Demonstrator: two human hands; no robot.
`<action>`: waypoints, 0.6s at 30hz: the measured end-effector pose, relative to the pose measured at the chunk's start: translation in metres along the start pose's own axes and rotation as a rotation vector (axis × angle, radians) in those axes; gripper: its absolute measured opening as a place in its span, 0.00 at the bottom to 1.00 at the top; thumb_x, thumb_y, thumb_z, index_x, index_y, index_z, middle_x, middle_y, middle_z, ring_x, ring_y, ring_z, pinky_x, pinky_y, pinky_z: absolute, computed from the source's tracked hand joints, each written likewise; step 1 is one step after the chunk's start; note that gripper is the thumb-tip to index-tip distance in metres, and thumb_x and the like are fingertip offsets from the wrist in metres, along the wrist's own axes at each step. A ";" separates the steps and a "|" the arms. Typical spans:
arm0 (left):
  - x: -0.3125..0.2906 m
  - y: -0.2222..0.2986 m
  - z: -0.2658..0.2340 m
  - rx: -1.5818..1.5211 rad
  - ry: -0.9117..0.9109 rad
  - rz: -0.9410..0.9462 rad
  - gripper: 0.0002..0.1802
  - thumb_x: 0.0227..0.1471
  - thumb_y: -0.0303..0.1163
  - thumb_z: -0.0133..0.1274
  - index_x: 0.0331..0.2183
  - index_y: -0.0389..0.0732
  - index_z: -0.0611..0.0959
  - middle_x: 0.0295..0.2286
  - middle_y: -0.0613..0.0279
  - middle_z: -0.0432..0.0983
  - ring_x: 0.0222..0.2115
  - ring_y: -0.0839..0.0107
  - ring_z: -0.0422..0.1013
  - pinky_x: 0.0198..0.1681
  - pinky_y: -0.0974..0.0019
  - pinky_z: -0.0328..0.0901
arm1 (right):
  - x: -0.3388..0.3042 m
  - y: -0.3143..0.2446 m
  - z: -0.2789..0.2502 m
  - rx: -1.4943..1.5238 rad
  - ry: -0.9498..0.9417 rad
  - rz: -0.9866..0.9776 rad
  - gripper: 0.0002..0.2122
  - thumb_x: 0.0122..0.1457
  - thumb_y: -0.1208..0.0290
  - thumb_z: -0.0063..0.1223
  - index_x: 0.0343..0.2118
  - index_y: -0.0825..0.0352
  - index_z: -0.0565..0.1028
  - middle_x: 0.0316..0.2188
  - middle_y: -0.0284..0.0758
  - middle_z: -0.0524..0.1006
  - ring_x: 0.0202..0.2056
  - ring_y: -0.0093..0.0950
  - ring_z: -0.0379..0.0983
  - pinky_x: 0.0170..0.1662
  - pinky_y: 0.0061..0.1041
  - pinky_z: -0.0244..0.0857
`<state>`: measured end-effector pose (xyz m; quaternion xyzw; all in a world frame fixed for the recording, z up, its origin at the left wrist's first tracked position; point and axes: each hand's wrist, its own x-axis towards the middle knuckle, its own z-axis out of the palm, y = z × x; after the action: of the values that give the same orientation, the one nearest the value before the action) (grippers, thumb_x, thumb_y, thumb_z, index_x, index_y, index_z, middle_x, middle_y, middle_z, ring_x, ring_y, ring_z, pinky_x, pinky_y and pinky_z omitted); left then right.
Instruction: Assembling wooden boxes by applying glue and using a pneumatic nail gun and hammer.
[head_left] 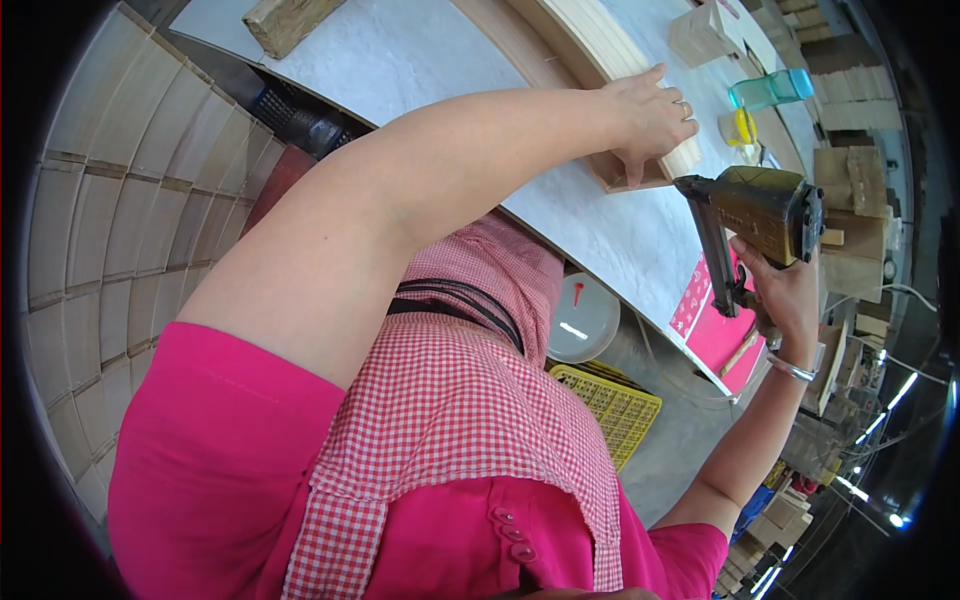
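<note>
A long, pale wooden box or frame (575, 45) lies on the worktable, one end turned toward me. My left hand (650, 118) grips that end, thumb over the near side and fingers across the far edge. In my right hand (785, 295) is a pneumatic nail gun (765, 205), dark and worn yellow-brown, with my fingers around its handle. The gun's nose is close to the end piece of the box, just right of my left hand; I cannot tell whether it touches the wood.
On the marbled worktable (400, 70) are a wood block (285, 22), a teal bottle (770, 90), a yellow tape roll (738, 127) and a pink sheet (725, 335). Stacked wooden boxes (100, 210) rise at left. Below are a round-lidded container (583, 318) and a yellow crate (615, 410).
</note>
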<state>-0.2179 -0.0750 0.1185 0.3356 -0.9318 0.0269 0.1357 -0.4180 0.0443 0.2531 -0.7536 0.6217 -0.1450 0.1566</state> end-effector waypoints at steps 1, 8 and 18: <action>0.000 0.000 0.000 -0.017 0.018 0.000 0.53 0.26 0.51 0.73 0.54 0.41 0.70 0.48 0.58 0.73 0.57 0.63 0.62 0.64 0.42 0.46 | 0.000 0.000 0.000 -0.012 -0.016 0.000 0.16 0.49 0.68 0.69 0.39 0.70 0.79 0.33 0.36 0.82 0.33 0.26 0.78 0.39 0.28 0.70; 0.003 0.000 -0.001 0.007 -0.023 0.000 0.53 0.27 0.50 0.73 0.54 0.41 0.70 0.48 0.58 0.72 0.57 0.63 0.61 0.64 0.42 0.45 | 0.002 0.005 0.000 -0.044 -0.112 0.200 0.16 0.52 0.68 0.67 0.41 0.71 0.78 0.32 0.32 0.80 0.29 0.19 0.71 0.33 0.23 0.67; 0.003 -0.001 -0.005 0.012 -0.042 0.010 0.53 0.26 0.50 0.73 0.55 0.40 0.69 0.48 0.59 0.72 0.57 0.63 0.62 0.64 0.43 0.46 | 0.017 0.017 -0.013 0.073 -0.019 0.042 0.15 0.50 0.72 0.68 0.40 0.71 0.78 0.34 0.34 0.82 0.34 0.21 0.76 0.40 0.25 0.69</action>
<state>-0.2183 -0.0769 0.1245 0.3323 -0.9359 0.0263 0.1138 -0.4356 0.0240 0.2585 -0.7356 0.6302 -0.1569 0.1928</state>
